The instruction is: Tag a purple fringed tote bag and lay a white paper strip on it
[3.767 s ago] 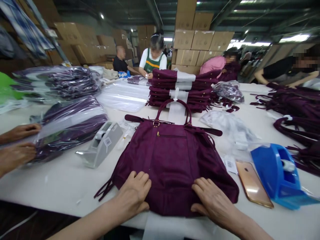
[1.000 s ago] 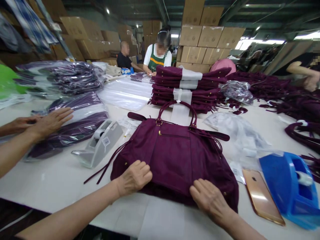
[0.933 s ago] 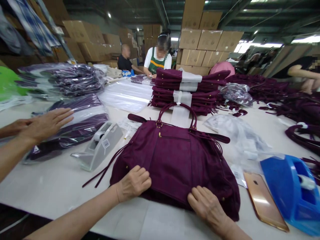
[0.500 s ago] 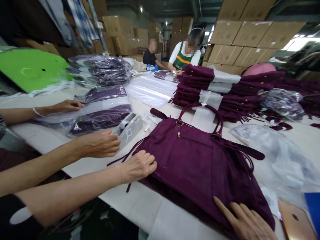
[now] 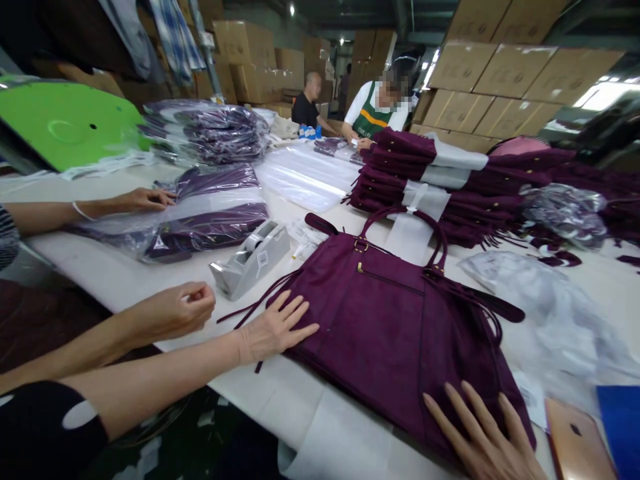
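A dark purple handbag [image 5: 370, 333] lies flat on the table in front of me, its handles and thin straps towards the far side. On its left side rests my left hand [image 5: 280, 327], fingers spread and holding nothing. My right hand [image 5: 483, 430] lies with spread fingers across the bag's near right corner. A sheet of white paper [image 5: 345, 433] shows under the bag's near edge. To the left of the bag stands a grey tape dispenser [image 5: 255, 257], close to a co-worker's curled hand [image 5: 180, 310].
The co-worker's other hand [image 5: 145, 199] touches a plastic-wrapped purple bag [image 5: 215, 210]. Stacked purple bags [image 5: 440, 173] stand beyond my handbag. At right are crumpled clear plastic [image 5: 545, 313], a gold phone [image 5: 577, 440] and a blue item [image 5: 620, 427]. Two people work across the table.
My left hand has gone from curled fingers to spread ones on the bag. My right hand's fingers have fanned out. The co-worker's nearer hand has drawn back from the tape dispenser.
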Tool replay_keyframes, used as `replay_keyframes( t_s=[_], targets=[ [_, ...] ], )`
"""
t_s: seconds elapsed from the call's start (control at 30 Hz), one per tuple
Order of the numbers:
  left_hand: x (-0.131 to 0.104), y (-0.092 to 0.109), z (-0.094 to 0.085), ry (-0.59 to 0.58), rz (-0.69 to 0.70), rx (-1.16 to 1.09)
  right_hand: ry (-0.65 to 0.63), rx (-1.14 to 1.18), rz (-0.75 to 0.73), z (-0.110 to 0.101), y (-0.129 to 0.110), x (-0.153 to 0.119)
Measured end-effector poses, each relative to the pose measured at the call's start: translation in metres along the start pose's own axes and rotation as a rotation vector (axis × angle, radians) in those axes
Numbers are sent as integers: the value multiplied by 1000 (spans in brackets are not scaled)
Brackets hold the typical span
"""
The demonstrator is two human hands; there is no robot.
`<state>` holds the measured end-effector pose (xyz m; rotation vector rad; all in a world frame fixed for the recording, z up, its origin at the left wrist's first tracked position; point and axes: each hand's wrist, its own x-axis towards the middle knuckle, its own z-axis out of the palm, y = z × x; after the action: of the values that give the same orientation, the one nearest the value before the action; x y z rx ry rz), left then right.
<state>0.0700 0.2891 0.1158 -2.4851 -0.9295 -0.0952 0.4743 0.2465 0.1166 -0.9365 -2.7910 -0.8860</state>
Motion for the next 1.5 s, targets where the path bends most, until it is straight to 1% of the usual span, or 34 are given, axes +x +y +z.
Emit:
replay_keyframes(
  t_s=[0.07,0.17,0.27,0.37,0.43,0.53,0.63,0.7,0.73,0.8,0.87,0.93,1.0,1.07,1.13,1.2,1.27,1.37,1.43,1.5],
  targets=[
    [-4,0,7,-20,-2,18,-2,-36,23,-2,7,-4],
    [-8,0,16,-9,-2,61,-24,-55,-10,3,12,-17],
    [-9,2,16,1,-33,116,-104,-61,3,5,10,-26],
    [-10,5,11,-17,-70,144,-169,-65,61,2,3,-29],
    [-10,8,10,-32,-70,147,-173,-62,129,3,-5,-30],
    [-12,11,13,-56,-86,114,-158,-27,214,9,-18,-34],
    [-13,8,11,-137,-91,33,-182,47,250,14,-25,-39],
    [-13,3,3,-235,-32,-89,-206,100,270,13,-25,-40],
    [-13,0,-2,-284,27,-166,-209,117,273,12,-25,-40],
    [-15,-5,-13,-354,159,-301,-179,109,246,10,-24,-37],
    [-17,-5,-20,-378,227,-373,-112,37,184,11,-24,-33],
    [-17,1,-20,-349,193,-377,-43,-68,123,14,-25,-29],
    [-13,12,-16,-257,113,-326,-11,-137,99,17,-27,-25],
    [-5,26,-11,-144,67,-244,-21,-126,104,17,-31,-21],
    [6,39,-8,-55,108,-185,-19,-80,127,14,-36,-16],
    [17,49,-7,-15,163,-141,-32,-77,150,12,-41,-12],
    [26,56,-9,-12,158,-93,-63,-125,163,11,-47,-8],
    [35,62,-14,-101,112,-48,-125,-175,147,13,-53,-6],
    [40,64,-16,-167,121,-59,-128,-179,145,14,-54,-4],
    [44,65,-16,-191,149,-102,-113,-176,151,13,-48,1]
  ],
)
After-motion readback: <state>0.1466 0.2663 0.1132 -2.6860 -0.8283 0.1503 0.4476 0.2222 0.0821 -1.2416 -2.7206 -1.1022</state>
